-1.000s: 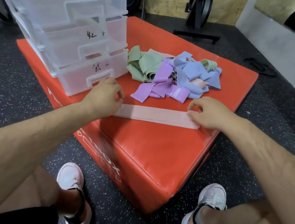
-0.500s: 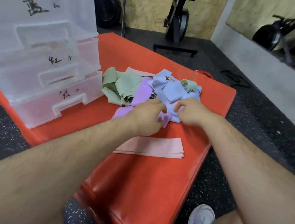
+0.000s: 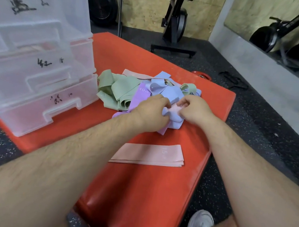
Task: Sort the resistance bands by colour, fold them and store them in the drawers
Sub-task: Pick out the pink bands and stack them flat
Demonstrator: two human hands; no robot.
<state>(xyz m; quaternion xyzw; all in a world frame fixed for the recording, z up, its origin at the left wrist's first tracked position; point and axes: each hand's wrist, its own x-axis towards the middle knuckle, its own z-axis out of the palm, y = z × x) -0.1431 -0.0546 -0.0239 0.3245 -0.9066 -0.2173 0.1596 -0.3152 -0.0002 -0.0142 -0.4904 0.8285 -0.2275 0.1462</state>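
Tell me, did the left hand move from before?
Yes. The left hand left the pink band beside the drawers and went away from them, into the pile.

Stretches both bare forearms forward, angled inward so the wrists sit close together. Holds the left hand [image 3: 150, 111] knuckles up, fingers curled down and inward. Pinches a pink band [image 3: 174, 109] with the curled fingers and thumb of the right hand [image 3: 193, 110]; grips its other side with the left.
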